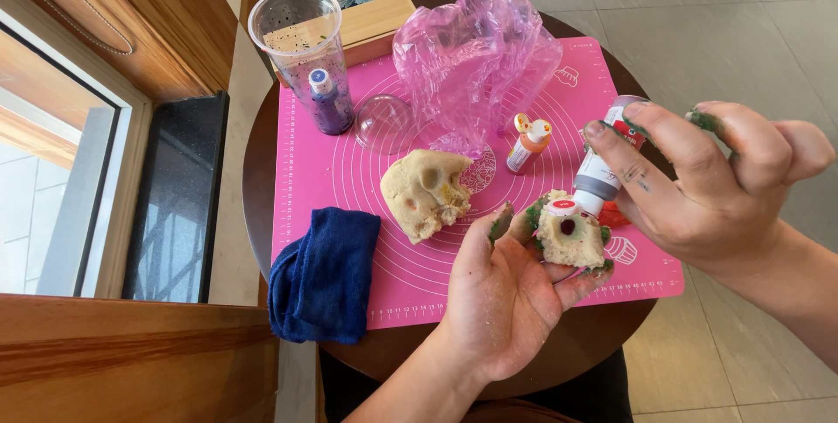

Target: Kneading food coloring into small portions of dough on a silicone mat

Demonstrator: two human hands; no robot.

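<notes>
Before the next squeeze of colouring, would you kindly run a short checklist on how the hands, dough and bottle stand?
1. Left hand cups the small dough piece from below: ok.
2. Dough piece has a dent with dark red colour in it, facing up: ok.
3. Right hand grips the colouring bottle, tip tilted down beside the dent: ok.
4. Bottle cap off: cannot tell; the tip is partly hidden.
5. Fingers clean: not ok; green smears on both hands.
6. Pink mat lies under the work; large dough lump sits apart: ok.
</notes>
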